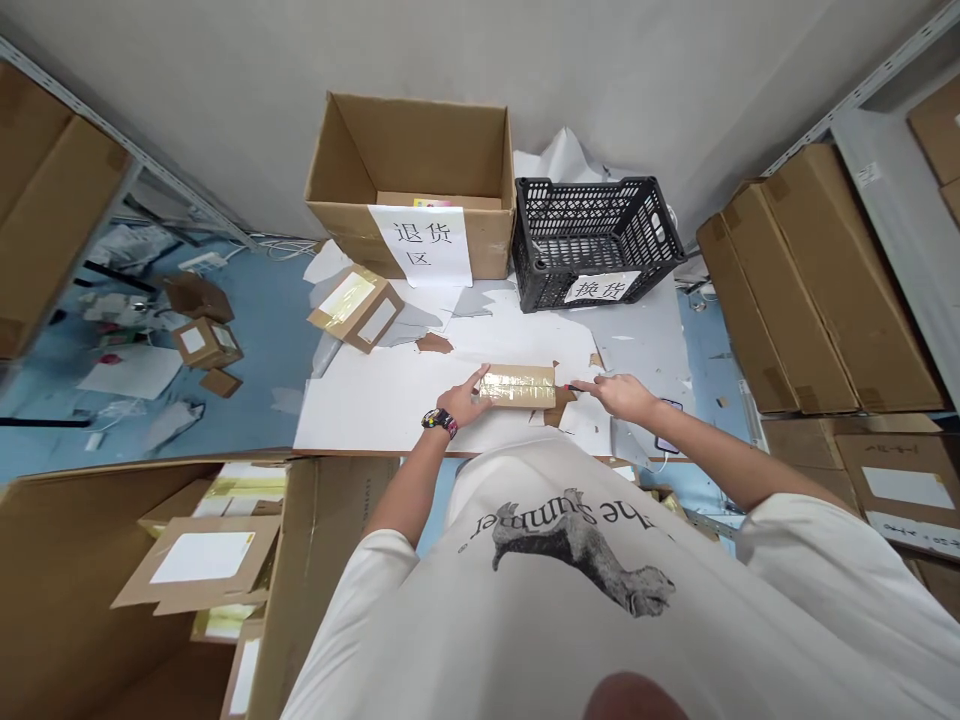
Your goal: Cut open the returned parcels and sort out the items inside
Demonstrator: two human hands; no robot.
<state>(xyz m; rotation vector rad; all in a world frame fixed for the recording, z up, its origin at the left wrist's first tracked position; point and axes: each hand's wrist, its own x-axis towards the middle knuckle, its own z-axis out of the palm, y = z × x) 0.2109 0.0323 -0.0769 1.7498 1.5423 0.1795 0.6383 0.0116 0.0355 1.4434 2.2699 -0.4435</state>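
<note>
A small cardboard box [517, 388] bound with shiny tape lies flat on the white-covered table [360, 405] in front of me. My left hand [465, 400], with a dark watch on its wrist, grips the box's left end between thumb and fingers. In my right hand [621, 396] is a slim red-and-black box cutter [574, 387], fingers wrapped round it. Its tip points at the box's right end; whether it touches the box I cannot tell. Torn brown patches and paper scraps lie beside the box.
A large carton [337, 235] with a paper sign and a black plastic crate [529, 285] stand at the back. A taped box [367, 310] sits at the left. A phone [667, 428] lies by my right forearm. A big open carton [82, 580] of parcels stands at lower left.
</note>
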